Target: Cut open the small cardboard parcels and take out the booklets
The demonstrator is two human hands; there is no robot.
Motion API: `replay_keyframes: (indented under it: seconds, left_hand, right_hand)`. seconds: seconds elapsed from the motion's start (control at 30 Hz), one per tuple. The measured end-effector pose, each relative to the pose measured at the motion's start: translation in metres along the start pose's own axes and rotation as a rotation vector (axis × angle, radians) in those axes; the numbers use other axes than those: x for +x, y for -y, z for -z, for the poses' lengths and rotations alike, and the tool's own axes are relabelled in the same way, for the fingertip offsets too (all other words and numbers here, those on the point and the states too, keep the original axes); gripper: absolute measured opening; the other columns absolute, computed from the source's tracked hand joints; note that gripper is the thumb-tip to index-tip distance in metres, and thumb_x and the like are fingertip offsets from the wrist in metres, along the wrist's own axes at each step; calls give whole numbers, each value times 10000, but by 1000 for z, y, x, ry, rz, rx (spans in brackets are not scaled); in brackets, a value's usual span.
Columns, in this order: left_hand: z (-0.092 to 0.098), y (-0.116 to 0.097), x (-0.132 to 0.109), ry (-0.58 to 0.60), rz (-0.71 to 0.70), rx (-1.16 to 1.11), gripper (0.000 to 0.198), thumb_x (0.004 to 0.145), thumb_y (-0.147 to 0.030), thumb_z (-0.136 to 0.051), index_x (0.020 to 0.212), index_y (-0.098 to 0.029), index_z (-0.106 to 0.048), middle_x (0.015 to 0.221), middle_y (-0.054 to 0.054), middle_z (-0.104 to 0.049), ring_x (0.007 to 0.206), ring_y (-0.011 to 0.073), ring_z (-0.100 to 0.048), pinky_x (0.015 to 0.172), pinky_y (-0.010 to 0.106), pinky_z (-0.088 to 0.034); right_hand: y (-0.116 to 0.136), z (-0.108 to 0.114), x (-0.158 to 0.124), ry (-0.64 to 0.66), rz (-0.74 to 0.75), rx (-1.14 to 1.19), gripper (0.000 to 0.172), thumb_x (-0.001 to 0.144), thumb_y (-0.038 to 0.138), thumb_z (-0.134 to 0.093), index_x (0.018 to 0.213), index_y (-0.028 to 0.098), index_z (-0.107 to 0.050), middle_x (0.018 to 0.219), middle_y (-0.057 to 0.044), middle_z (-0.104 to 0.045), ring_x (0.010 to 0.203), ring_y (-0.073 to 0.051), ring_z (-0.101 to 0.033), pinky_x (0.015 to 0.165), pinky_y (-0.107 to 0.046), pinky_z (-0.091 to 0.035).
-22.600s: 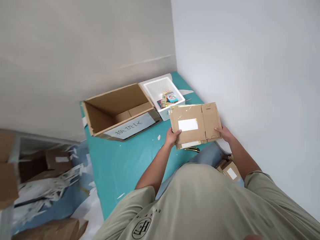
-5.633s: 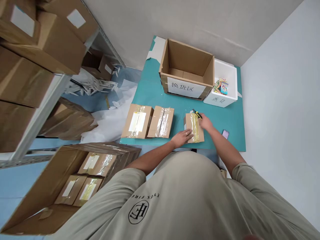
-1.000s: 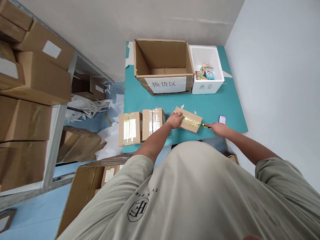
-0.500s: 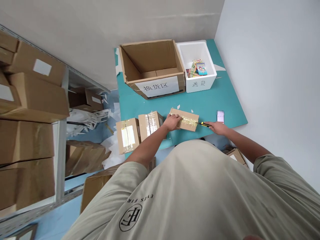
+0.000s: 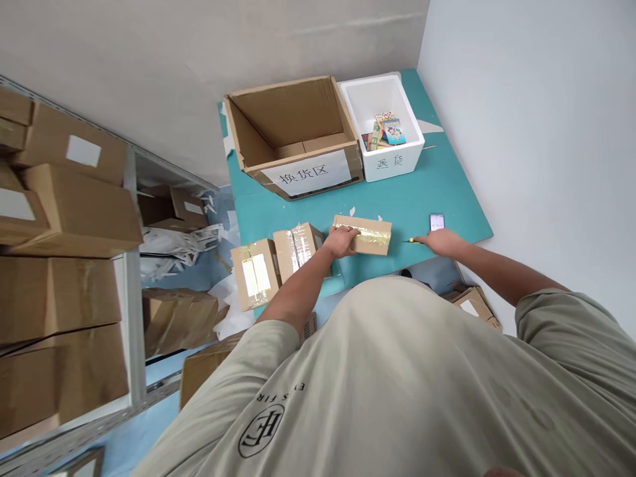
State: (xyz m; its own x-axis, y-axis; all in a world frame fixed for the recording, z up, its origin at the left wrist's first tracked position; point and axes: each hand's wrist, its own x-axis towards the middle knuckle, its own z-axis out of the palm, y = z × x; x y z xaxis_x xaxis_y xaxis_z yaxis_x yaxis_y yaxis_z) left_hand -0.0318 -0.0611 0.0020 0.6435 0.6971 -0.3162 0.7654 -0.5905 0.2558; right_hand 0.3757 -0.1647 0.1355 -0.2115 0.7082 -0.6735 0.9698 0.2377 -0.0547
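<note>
A small taped cardboard parcel (image 5: 366,234) lies on the teal table (image 5: 412,199). My left hand (image 5: 340,240) is closed on its left end, holding it down. My right hand (image 5: 440,241) is closed on a yellow and black utility knife (image 5: 413,240), whose tip now lies a little to the right of the parcel, apart from it. Two more taped parcels (image 5: 278,257) sit side by side at the table's left front edge.
A large open carton (image 5: 293,139) with a white label and a white foam box (image 5: 385,129) holding colourful packs stand at the back. A phone (image 5: 436,221) lies by my right hand. Shelves with stacked cartons (image 5: 59,225) are on the left; more boxes (image 5: 472,306) sit on the floor.
My right hand has drawn the knife to the right, off the parcel's end. My left hand has stayed on the parcel. The view has shifted slightly.
</note>
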Motion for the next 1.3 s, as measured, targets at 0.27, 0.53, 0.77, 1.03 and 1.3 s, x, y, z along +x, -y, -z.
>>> replay_keyframes:
  seconds: [0.27,0.53,0.77,1.03,1.3]
  left_hand:
    - [12,10,-8,47,205,-42,797,865,-622,-946,1540,-265,-718,1509,189,-773,1444,469,-674,1190,544,-495]
    - [8,-24,-11,36,251,-12,752,945,-587,-908,1588,-277,-673,1610,214,-708,1513,481,-619,1249,600,-439]
    - [2,-21,-24,-72,269,-26,984,935,-791,-875,1715,-254,-604,1638,250,-619,1526,490,-567,1270,580,-449]
    - [14,-29,-8,-107,256,43,1109,925,-763,-852,1849,-293,-459,1773,242,-548,1610,524,-496,1372,673,-320]
    - [21,-12,30,73,176,110,1592,741,-706,-948,1962,-228,-46,1958,256,-283,1820,566,-154,1457,731,-67]
  right_hand:
    - [-18,-47,12,-350,-92,783,555,1204,333,-603,1748,225,-614,1084,-92,-883,796,-204,-797,768,-283,-630]
    - [75,-70,85,-345,-251,1472,537,1173,275,-645,1704,223,-584,908,19,-788,517,-91,-605,472,-170,-514]
    - [84,-73,95,-354,-243,1517,551,1186,232,-602,1737,218,-582,820,55,-725,501,-91,-582,443,-154,-464]
    - [88,-73,85,-340,-237,1535,562,1182,200,-596,1743,219,-576,797,73,-705,497,-91,-568,460,-154,-482]
    - [91,-69,79,-342,-241,1538,561,1171,264,-645,1728,230,-594,806,62,-723,504,-97,-580,459,-162,-505]
